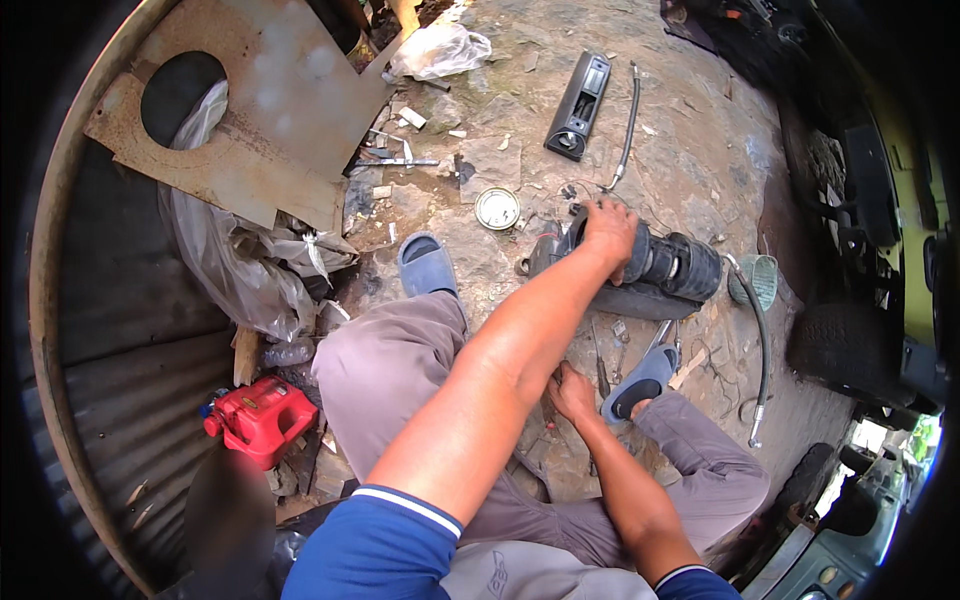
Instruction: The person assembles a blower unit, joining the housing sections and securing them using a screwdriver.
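A black motor-like machine part (690,268), with a stout cylinder on a long dark body, lies on the ground in front of me. My left hand (612,238) reaches across and grips its left end, fingers curled over the top. Lower down, between my legs, my right hand (574,394) is closed near the ground; a dark bit shows at its fingertips, too small to name. Thin dark tools (601,372) lie just right of that hand. A round tin lid (497,209) sits left of the machine part.
Beyond lie a long black housing (580,105) and a short black hose (630,125); a longer hose (765,350) curves at right beside a greenish cup (757,282). A rusty metal sheet (270,100), plastic bags and a red jerrycan (262,420) stand left. Vehicles border the right.
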The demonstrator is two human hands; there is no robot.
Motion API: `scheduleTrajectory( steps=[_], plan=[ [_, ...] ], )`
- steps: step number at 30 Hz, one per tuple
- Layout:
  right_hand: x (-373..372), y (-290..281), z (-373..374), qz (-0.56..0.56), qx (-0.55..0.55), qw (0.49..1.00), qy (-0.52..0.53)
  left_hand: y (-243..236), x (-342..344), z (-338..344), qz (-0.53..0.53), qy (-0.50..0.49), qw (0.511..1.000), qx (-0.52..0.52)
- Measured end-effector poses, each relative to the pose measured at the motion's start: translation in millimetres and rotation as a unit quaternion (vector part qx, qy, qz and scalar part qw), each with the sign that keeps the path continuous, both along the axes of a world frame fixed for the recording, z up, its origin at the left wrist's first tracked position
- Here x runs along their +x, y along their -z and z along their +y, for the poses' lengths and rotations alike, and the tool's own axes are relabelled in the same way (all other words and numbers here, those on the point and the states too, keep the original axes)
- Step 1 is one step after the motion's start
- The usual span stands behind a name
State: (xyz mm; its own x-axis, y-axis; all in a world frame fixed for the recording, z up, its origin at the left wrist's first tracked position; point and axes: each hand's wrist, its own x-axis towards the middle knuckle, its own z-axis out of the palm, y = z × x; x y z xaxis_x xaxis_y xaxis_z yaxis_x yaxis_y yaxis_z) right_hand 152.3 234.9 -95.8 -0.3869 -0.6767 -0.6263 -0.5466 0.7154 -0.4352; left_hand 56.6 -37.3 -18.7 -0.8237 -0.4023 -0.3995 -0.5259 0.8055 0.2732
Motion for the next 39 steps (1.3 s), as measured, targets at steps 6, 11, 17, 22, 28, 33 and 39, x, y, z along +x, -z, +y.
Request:
scheduleTrajectory(
  steps=[6,11,17,22,28,33,39],
  plan=[
    [12.9,60.0,-28.0,-0.034,-0.063,0.997,0.018,11.6,-0.2,4.4,0.019,-0.044,0.999,0.011],
    [13.6,49.0,-53.7,-0.222,-0.015,0.952,0.211,17.2,-1.9,19.8,0.034,-0.058,0.998,-0.017],
    [39.5,66.4,-106.2,0.186,-0.037,0.973,-0.131,9.5,-8.8,13.4,0.005,-0.041,0.999,-0.016],
    [55.9,82.1,-204.6,-0.075,-0.108,0.989,0.075,13.1,-7.2,12.5,0.007,-0.052,0.999,-0.015],
    [58.5,130.1,-271.1,0.039,-0.172,0.957,0.23,9.7,0.1,4.3,0.01,-0.073,0.997,-0.005],
    [22.6,167.6,-278.0,0.095,-0.128,0.947,0.28,7.0,-8.4,12.4,0.03,-0.057,0.998,0.007],
    [16.8,172.2,-282.0,0.088,-0.105,0.952,0.272,7.7,-5.8,7.7,0.027,-0.06,0.998,0.011]
  ],
)
